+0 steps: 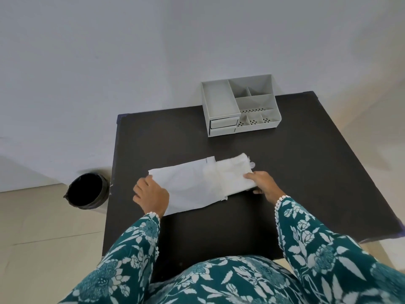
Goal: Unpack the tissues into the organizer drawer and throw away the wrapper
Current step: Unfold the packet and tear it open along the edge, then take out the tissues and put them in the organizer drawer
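A white plastic wrapper [186, 187] lies flat on the dark table [295, 172]. A stack of white tissues [232, 172] sticks out of its right end. My left hand [151, 194] grips the wrapper's left end. My right hand [263, 183] is shut on the right edge of the tissue stack. At the back of the table stands the grey organizer [238, 104] with open top compartments; its two small drawers [223, 126] at the front left are closed.
A round bin [87, 190] with a black liner stands on the floor left of the table. A white wall runs behind the table. Bare table surface lies between the tissues and the organizer.
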